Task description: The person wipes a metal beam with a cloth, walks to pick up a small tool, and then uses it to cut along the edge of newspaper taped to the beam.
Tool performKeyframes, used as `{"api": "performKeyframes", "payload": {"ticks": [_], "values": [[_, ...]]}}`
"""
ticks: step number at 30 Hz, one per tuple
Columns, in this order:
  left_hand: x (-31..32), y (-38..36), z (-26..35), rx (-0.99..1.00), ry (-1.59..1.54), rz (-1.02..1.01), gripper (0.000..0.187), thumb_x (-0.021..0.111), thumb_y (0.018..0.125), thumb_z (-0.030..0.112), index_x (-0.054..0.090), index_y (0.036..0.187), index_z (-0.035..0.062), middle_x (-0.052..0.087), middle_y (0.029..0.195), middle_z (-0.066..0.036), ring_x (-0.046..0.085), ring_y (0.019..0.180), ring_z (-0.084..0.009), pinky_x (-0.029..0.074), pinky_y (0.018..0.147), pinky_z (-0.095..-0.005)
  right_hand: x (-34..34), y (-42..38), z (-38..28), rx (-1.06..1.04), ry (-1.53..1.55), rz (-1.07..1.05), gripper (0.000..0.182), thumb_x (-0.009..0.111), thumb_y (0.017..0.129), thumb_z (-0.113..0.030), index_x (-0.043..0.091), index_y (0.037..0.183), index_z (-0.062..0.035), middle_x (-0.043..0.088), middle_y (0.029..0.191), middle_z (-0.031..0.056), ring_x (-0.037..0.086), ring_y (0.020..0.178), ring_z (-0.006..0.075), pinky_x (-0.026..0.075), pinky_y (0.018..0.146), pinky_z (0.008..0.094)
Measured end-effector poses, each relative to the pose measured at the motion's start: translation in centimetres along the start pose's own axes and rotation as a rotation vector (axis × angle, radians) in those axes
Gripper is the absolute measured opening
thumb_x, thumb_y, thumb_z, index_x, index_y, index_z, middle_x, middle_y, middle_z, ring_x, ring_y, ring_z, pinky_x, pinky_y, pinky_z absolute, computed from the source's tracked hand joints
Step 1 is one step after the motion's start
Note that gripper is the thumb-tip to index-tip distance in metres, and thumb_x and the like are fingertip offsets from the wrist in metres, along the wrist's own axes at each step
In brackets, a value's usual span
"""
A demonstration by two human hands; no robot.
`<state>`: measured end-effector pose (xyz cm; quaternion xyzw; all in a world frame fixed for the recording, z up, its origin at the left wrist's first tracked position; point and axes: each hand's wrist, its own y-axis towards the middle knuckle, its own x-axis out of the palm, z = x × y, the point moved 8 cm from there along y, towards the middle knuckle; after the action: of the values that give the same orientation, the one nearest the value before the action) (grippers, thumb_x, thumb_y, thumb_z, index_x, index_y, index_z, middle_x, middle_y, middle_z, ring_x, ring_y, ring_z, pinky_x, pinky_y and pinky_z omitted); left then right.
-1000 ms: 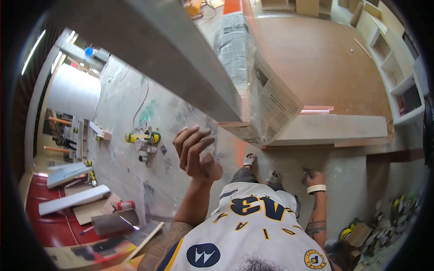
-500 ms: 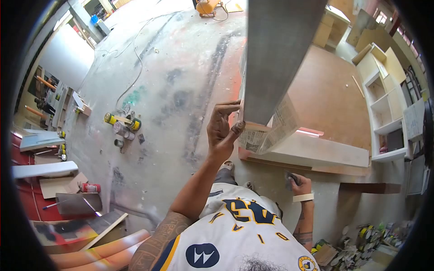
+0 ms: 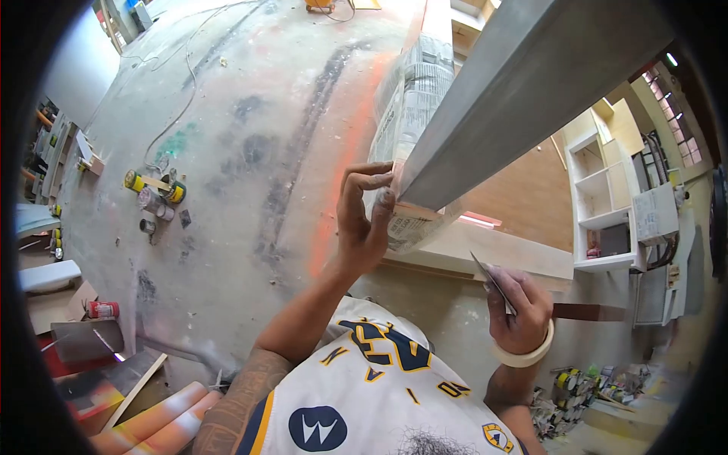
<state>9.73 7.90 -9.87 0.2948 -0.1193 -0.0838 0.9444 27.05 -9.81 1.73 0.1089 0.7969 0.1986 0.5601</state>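
A long grey painted board [image 3: 523, 83] slants from the upper right down to the middle of the view. My left hand [image 3: 362, 216] pinches its near lower corner, the thumb on the close side and fingers on the edge behind. Newspaper masking [image 3: 425, 91] covers the surface beside and under that end. Lower right, my right hand [image 3: 523, 307] grips a thin dark piece of sandpaper [image 3: 493, 282] between thumb and fingers, apart from the board. A cream ring [image 3: 525, 353], like a masking tape roll, circles my right wrist.
Paint cans [image 3: 155, 199] stand on the stained floor to the left. A white shelf unit [image 3: 604, 189] is at the right. Small cans and litter [image 3: 572, 394] lie lower right, and painted tubes [image 3: 163, 417] lower left. A cable [image 3: 186, 106] runs across the floor.
My right hand has come up and forward with the sandpaper, closer to the board. The view has turned, so the board now slants more to the right. My left hand keeps its hold.
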Motion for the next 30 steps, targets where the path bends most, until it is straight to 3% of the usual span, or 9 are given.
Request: {"api": "performKeyframes", "payload": {"ticks": [4,5,9,15,18,24,30], "values": [[-0.3,0.1,0.4,0.033,0.062,0.078,0.040,0.062,0.097,0.011,0.049,0.133,0.0023,0.051,0.139,-0.021,0.049,0.134,-0.0317,0.034,0.115,-0.0444,-0.8,4.2,-4.5,-0.237,-0.213,-0.127,0.046,0.074,0.069,0.004,0.071,0.115,-0.0013,0.071,0.102,0.0094,0.070,0.081,0.0254,0.058,0.067,0.0362],[-0.3,0.0,0.6,0.083,0.060,0.097,0.054,0.070,0.094,0.012,0.042,0.140,0.0032,0.047,0.144,-0.021,0.046,0.137,-0.0331,0.034,0.116,-0.0462,-0.5,5.0,-5.0,-0.274,-0.258,-0.192,0.044,0.073,0.071,0.001,0.070,0.115,-0.0002,0.069,0.103,0.0087,0.069,0.085,0.0239,0.057,0.068,0.0354],[-0.1,0.4,0.8,0.070,0.087,0.075,0.067,0.080,0.086,0.010,0.041,0.141,0.0025,0.046,0.145,-0.020,0.042,0.140,-0.0326,0.033,0.118,-0.0456,-0.4,7.5,-6.7,-0.404,-0.359,-0.224,0.040,0.071,0.075,-0.002,0.069,0.115,0.0007,0.068,0.100,0.0084,0.070,0.088,0.0217,0.057,0.067,0.0353],[0.5,0.2,-0.1,0.050,-0.051,0.057,0.063,0.075,0.093,0.012,0.038,0.143,0.0006,0.042,0.148,-0.020,0.041,0.142,-0.0300,0.027,0.122,-0.0465,0.8,8.9,-7.1,-0.396,-0.459,-0.308,0.029,0.068,0.082,-0.004,0.069,0.111,-0.0002,0.068,0.097,0.0072,0.070,0.088,0.0207,0.056,0.064,0.0333],[0.7,-0.3,0.1,0.052,-0.034,0.061,0.071,0.079,0.091,0.015,0.035,0.145,0.0002,0.041,0.149,-0.020,0.039,0.143,-0.0308,0.027,0.122,-0.0464,2.2,8.8,-6.8,-0.375,-0.496,-0.385,0.026,0.066,0.083,-0.005,0.069,0.109,0.0000,0.068,0.096,0.0065,0.070,0.088,0.0196,0.056,0.063,0.0322],[1.1,-0.3,1.1,0.061,0.089,0.070,0.094,0.090,0.081,0.022,0.029,0.148,-0.0007,0.037,0.150,-0.022,0.036,0.145,-0.0327,0.027,0.122,-0.0463,2.2,8.1,-7.7,-0.477,-0.583,-0.344,0.034,0.066,0.081,-0.003,0.067,0.114,0.0057,0.068,0.099,0.0110,0.071,0.093,0.0192,0.059,0.067,0.0291],[1.2,-0.4,0.9,0.001,0.088,0.086,0.096,0.091,0.080,0.023,0.028,0.149,-0.0004,0.038,0.150,-0.022,0.037,0.145,-0.0327,0.026,0.122,-0.0462,2.5,7.8,-7.2,-0.466,-0.595,-0.375,0.038,0.066,0.081,-0.003,0.066,0.117,0.0072,0.068,0.102,0.0119,0.071,0.096,0.0193,0.059,0.067,0.0289]]}}
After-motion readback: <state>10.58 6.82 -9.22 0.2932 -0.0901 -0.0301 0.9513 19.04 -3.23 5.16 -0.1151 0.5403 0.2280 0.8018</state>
